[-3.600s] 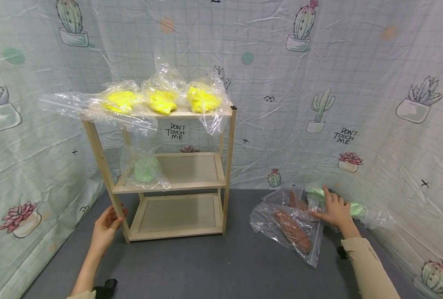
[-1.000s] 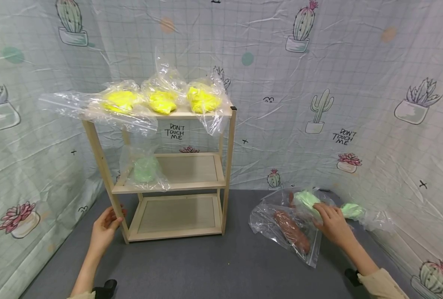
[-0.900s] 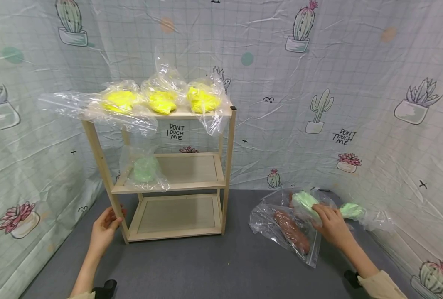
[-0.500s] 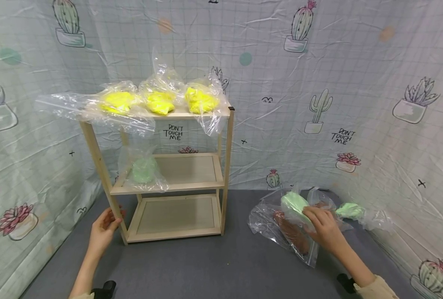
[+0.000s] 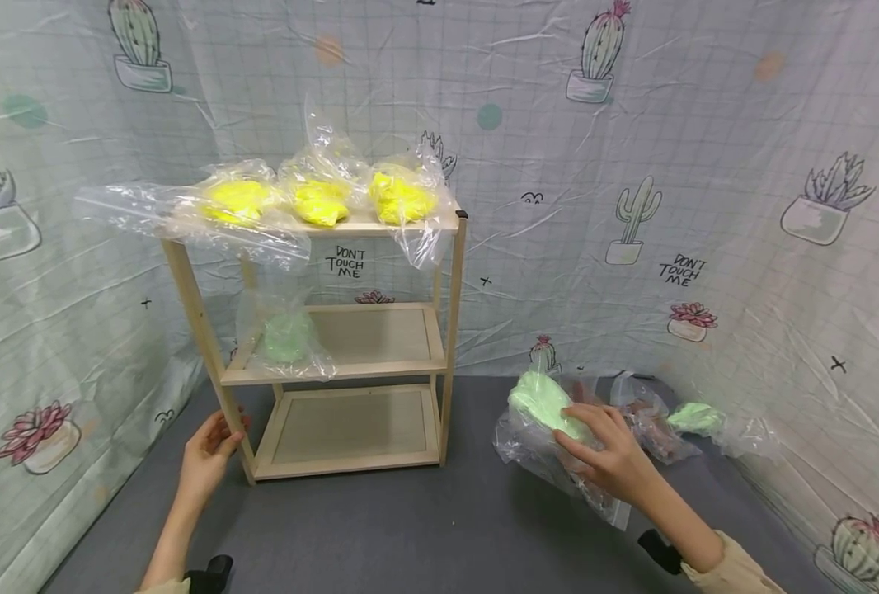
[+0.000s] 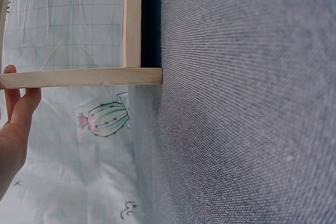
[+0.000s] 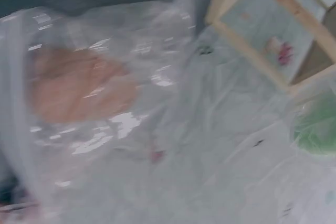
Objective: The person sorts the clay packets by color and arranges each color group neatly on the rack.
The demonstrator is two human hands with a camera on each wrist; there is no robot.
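The right hand [image 5: 610, 454] pinches 1 green bag [image 5: 538, 400] between thumb and fingers, above the desk [image 5: 410, 536] toward its back edge; the left hand [image 5: 205, 458] curls its fingers round the shelf [image 5: 350, 429]'s front left post [image 5: 197, 309].

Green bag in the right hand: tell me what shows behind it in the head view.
Behind the green bag, clear plastic and a reddish-brown patch peek out. The bag and the right hand cover the rest.
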